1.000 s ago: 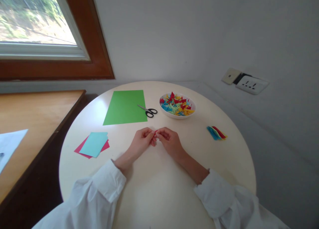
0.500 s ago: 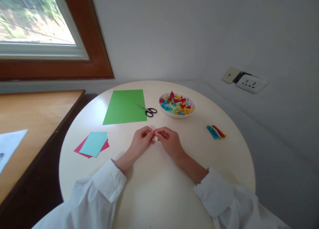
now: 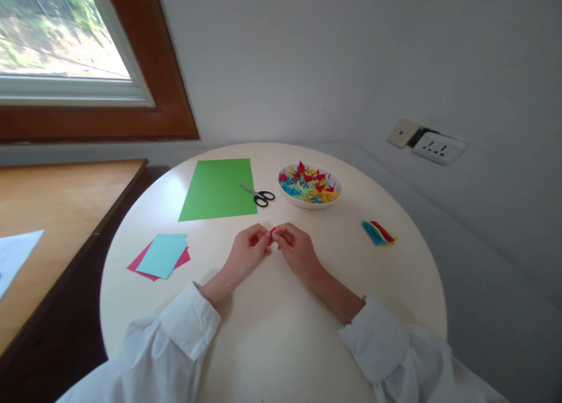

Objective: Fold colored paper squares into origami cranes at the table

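Between my fingertips, over the middle of the table, is a small folded piece of red paper (image 3: 271, 234), mostly covered by the fingers. My left hand (image 3: 250, 245) pinches it from the left, and my right hand (image 3: 297, 248) pinches it from the right; both are closed and almost touching. Just beyond them lie black-handled scissors (image 3: 262, 198), their blades resting on a green paper sheet (image 3: 217, 189). A white bowl (image 3: 302, 204) full of small folded paper cranes in red, yellow, blue and pale green stands behind my right hand.
Light blue paper (image 3: 163, 255) lies over pink paper (image 3: 183, 258) at the left. Thin folded paper pieces (image 3: 379, 233) in blue, red and yellow lie at the right. Beside the round white table (image 3: 281, 338) is a wooden desk (image 3: 65, 198); a wall socket (image 3: 439, 147) is at right.
A little more of the red paper shows between my fingertips. Both hands stay pinched in nearly the same place, and the view has shifted slightly.
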Motion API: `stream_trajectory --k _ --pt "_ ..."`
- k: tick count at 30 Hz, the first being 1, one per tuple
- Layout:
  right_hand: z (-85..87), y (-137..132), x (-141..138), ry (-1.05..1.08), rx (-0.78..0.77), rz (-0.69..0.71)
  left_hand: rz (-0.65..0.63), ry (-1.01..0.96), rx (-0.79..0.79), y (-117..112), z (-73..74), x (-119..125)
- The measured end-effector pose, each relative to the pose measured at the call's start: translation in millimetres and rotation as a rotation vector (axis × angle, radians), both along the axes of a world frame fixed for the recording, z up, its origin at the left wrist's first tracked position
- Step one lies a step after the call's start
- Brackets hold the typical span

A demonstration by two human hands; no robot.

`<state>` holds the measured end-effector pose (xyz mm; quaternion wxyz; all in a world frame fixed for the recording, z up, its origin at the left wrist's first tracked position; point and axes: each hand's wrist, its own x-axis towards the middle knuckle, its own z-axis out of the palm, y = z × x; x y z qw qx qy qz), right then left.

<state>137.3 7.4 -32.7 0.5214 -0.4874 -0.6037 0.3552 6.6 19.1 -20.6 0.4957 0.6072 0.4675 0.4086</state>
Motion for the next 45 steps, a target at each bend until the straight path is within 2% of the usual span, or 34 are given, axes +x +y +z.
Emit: stream_trajectory --k 8,14,20,33,36,41,45 --pt "-2.5 1 0 0.041 0.003 -0.005 -0.007 0.059 0.027 1 -6.3 0" --pt "0.0 0 -1 0.119 -0.010 -0.024 -0.009 0.013 0.017 2 -7.4 1" --pt "4.3 0 -3 0.269 -0.034 -0.024 -0.004 -0.021 0.000 1 -6.4 2" --pt "7.1 2 -1 0.384 -0.122 0.004 -0.044 -0.076 -0.004 0 1.0 0" --pt "6.6 4 2 0.325 -0.162 0.044 -0.105 -0.108 -0.014 -1 0.7 -1" --pt "6.1 3 5 0.083 -0.143 0.061 -0.190 -0.144 -0.059 -1 -0.6 0" --pt "6.5 2 5 0.043 -0.120 0.055 -0.216 -0.202 -0.136 -1 -0.9 0"
